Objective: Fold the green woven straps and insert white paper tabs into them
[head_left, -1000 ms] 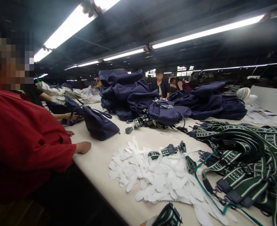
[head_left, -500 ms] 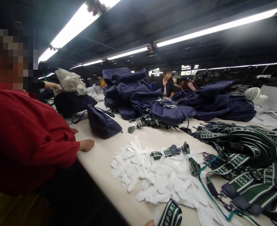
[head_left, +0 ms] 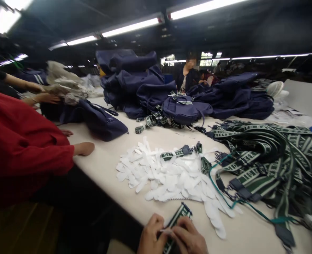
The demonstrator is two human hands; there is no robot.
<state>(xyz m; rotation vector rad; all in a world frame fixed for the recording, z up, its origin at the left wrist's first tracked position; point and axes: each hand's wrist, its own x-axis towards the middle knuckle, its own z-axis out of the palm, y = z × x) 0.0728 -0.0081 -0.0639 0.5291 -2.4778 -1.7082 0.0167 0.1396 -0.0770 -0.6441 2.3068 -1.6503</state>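
At the bottom of the head view, a folded green webbing strap (head_left: 181,211) with white stripes and lettering is between my two hands. My left hand (head_left: 152,234) pinches at its near side, where a bit of white material shows. From the other side, my right hand (head_left: 189,235) closes its fingers on the strap. Just beyond lies a loose heap of white strips (head_left: 169,180). One bundled strap (head_left: 175,153) rests on that heap, with a second small bundle (head_left: 205,164) beside it. A large pile of loose straps (head_left: 272,151) with dark clips spreads to the right.
Navy bags (head_left: 137,84) are stacked across the back of the table (head_left: 105,169). A single navy bag (head_left: 102,121) stands nearer left. A person in a red sleeve (head_left: 39,155) leans at the left edge, and another person's hands touch crumpled wrapping (head_left: 63,83). A teal cord (head_left: 247,204) crosses the straps.
The view has tipped downward and shifted, bringing both my hands into sight around the folded strap. At the far left, another person's hands have come down onto the wrapping.
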